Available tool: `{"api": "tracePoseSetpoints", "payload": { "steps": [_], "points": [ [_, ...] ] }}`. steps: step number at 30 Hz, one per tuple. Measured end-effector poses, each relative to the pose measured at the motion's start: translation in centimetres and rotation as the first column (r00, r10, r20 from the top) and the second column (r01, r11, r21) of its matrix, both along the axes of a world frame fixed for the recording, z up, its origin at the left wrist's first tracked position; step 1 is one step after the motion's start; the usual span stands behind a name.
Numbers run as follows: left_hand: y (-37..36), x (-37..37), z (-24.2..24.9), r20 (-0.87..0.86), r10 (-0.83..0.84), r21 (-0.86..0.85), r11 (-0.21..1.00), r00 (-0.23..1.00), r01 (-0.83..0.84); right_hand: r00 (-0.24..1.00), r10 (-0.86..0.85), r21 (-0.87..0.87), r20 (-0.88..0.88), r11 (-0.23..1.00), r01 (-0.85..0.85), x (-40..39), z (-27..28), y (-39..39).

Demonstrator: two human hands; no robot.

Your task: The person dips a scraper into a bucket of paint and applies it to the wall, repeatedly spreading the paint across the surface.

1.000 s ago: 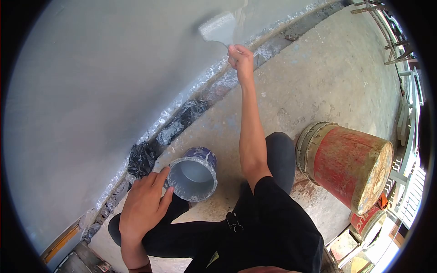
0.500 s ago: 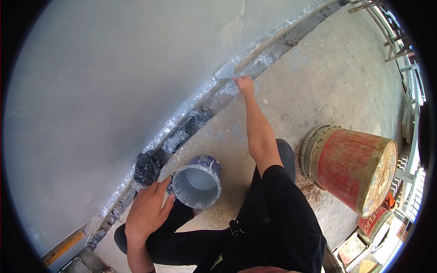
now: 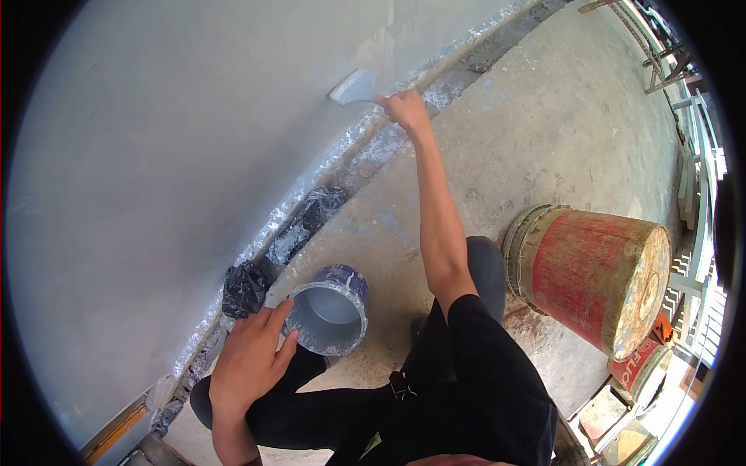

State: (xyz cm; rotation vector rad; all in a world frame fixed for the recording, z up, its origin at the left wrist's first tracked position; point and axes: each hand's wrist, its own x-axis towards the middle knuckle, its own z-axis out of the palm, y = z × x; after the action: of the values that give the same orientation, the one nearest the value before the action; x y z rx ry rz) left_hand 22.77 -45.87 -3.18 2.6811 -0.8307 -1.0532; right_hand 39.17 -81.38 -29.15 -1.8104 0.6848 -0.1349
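In my right hand point(image 3: 406, 111) is a wide-bladed putty knife point(image 3: 355, 87), its handle inside my closed fingers. The blade lies against the grey wall point(image 3: 194, 116), just above the wall's rough, white-speckled bottom edge. My left hand point(image 3: 252, 359) is open over my bent knee, fingers and thumb apart. Its fingertips are right at the rim of a small blue bucket point(image 3: 353, 286), which is tilted toward me and has a greyish-white coating inside. Beyond that hand, a crumpled black plastic bag point(image 3: 245, 289) sits along the base of the wall.
A narrow trench point(image 3: 373, 155) with rubble and more black plastic point(image 3: 325, 206) runs between wall and concrete floor point(image 3: 513, 147). To my right a large stained red bucket point(image 3: 579, 272) lies near my leg, a smaller red one point(image 3: 643, 365) behind it. Metal frames point(image 3: 641, 39) stand far right.
My right hand has moved up and left with the putty knife, from the wall's bottom edge onto the wall face. My left hand stays by the small bucket.
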Motion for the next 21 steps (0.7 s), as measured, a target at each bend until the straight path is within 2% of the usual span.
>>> {"api": "tracePoseSetpoints", "payload": {
  "steps": [3,6,9,10,11,14,16,17,20,21],
  "points": [
    [0.2,0.0,-0.4,0.037,0.008,0.022,1.0,0.999,-0.008,0.966,-0.054,0.273,0.251,0.962,-0.017,-0.2,3.1,-1.5],
    [0.4,0.1,-0.6,0.025,0.046,0.036,0.998,0.999,-0.047,0.913,-0.074,0.426,0.401,0.898,-0.115,1.5,2.6,0.1],
    [1.0,0.1,-1.0,0.016,0.087,0.05,0.995,0.996,-0.088,0.957,-0.085,0.527,0.277,0.846,-0.077,2.3,-4.6,0.3],
    [1.4,0.2,-1.4,0.013,0.098,0.057,0.993,0.995,-0.099,0.977,-0.093,0.515,0.191,0.857,-0.019,2.3,-7.1,0.1],
    [1.9,0.1,-1.8,0.006,0.108,0.069,0.992,0.994,-0.108,0.99,-0.106,0.502,0.098,0.864,0.043,1.8,-9.6,-0.2],
    [2.7,-0.2,-2.0,0.034,0.124,0.125,0.984,0.992,-0.127,0.998,-0.064,0.305,-0.021,0.95,0.067,1.7,-14.6,-2.0],
    [2.9,-0.6,-1.9,0.033,0.128,0.138,0.982,0.991,-0.131,0.97,-0.087,-0.131,-0.229,0.99,0.058,1.3,-15.7,-2.4],
    [2.8,-0.7,-1.7,0.025,0.128,0.129,0.983,0.991,-0.131,0.938,-0.135,-0.343,-0.32,0.939,0.018,1.1,-16.2,-2.8],
    [2.5,-0.8,-1.7,-0.011,0.139,0.104,0.985,0.99,-0.137,0.936,-0.168,-0.244,-0.31,0.965,0.092,2.3,-15.7,-2.9],
    [2.5,-0.9,-1.6,-0.032,0.146,0.105,0.984,0.989,-0.142,0.942,-0.171,-0.269,-0.288,0.959,0.092,3.2,-14.7,-2.5]
  ]
}}
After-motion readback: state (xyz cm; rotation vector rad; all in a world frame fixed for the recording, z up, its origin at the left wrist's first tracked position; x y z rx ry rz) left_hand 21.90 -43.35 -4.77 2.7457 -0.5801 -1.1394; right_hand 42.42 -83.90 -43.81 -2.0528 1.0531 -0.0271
